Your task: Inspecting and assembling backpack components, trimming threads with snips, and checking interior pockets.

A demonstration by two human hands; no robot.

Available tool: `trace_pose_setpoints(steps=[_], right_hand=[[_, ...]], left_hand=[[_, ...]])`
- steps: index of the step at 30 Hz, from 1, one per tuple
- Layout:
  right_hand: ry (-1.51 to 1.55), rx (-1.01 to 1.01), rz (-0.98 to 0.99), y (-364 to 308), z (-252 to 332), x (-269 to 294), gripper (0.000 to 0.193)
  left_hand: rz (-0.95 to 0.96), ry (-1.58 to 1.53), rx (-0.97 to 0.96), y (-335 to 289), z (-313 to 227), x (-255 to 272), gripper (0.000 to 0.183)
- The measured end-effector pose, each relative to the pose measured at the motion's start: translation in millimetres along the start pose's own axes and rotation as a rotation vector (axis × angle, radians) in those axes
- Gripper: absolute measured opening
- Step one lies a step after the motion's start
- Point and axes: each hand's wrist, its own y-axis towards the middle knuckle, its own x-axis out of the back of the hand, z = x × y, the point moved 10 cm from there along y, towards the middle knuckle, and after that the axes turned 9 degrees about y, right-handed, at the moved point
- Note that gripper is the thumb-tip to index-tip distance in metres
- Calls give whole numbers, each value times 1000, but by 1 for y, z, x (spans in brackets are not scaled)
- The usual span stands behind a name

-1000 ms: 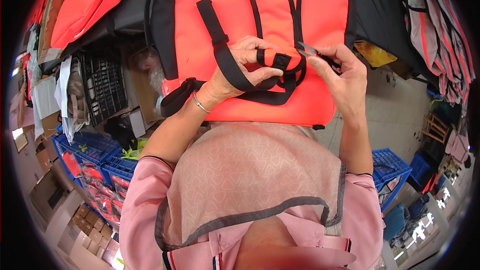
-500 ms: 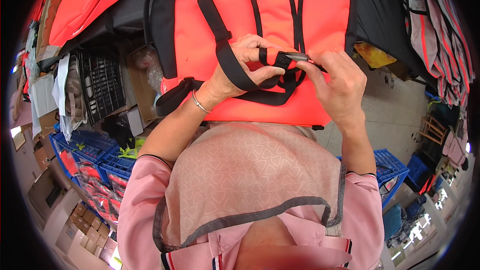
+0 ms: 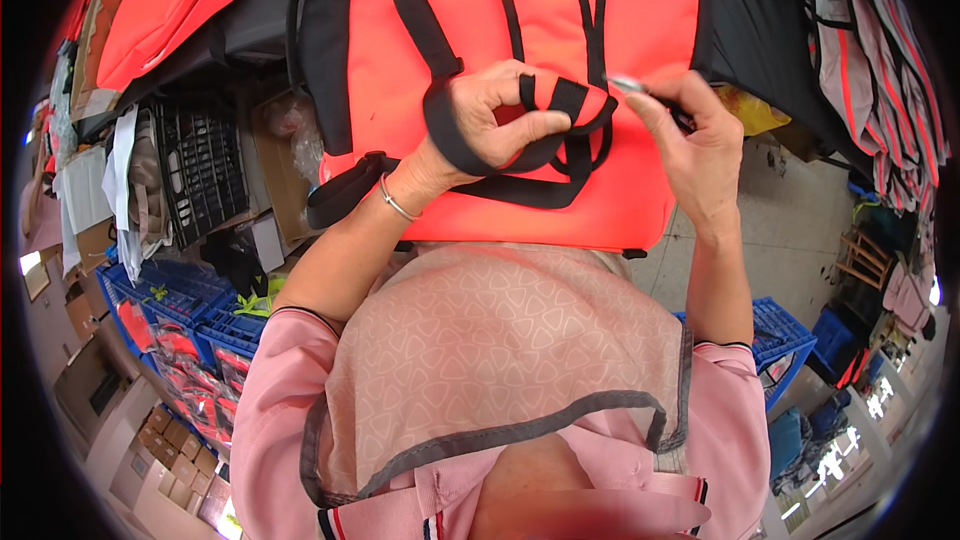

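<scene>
A bright orange-red and black bag (image 3: pixel 420 110) lies in front of me, with black webbing straps trailing over it. My left hand (image 3: pixel 490 120) pinches a folded end of the black strap (image 3: pixel 568 100), thumb on top, with a bit of orange fabric under it. Another length of the strap loops round that wrist and up to a plastic buckle. Just to the right, my right hand (image 3: pixel 690 135) is closed on small thread snips (image 3: pixel 627 85), whose metal tip is blurred by motion. The snips are apart from the strap end; their handle is mostly hidden in my fingers.
Another orange-red bag (image 3: pixel 180 10) lies at the far left, near a black plastic crate (image 3: pixel 205 170). Blue crates (image 3: pixel 185 295) stand low on the left, one more (image 3: pixel 780 335) low on the right. Grey pieces with orange edging (image 3: pixel 870 70) hang at the far right.
My right hand has drawn the snips away from the strap end, up and slightly right. My left hand still pinches the strap, its end now uncovered.
</scene>
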Motion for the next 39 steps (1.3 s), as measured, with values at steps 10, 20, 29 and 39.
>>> trace_pose_setpoints(steps=[10,20,29,39], right_hand=[[-7,370,128,-30,49,-45,51],[449,-173,-97,24,-34,-39,25],[560,-276,-29,23,-43,-51,22],[-66,309,-130,-35,29,-20,35]], left_hand=[[-7,-272,193,-1,33,-16,33],[87,-105,253,-5,29,-19,47],[86,-183,209,-1,27,-23,42],[13,-191,256,-3,31,-28,45]])
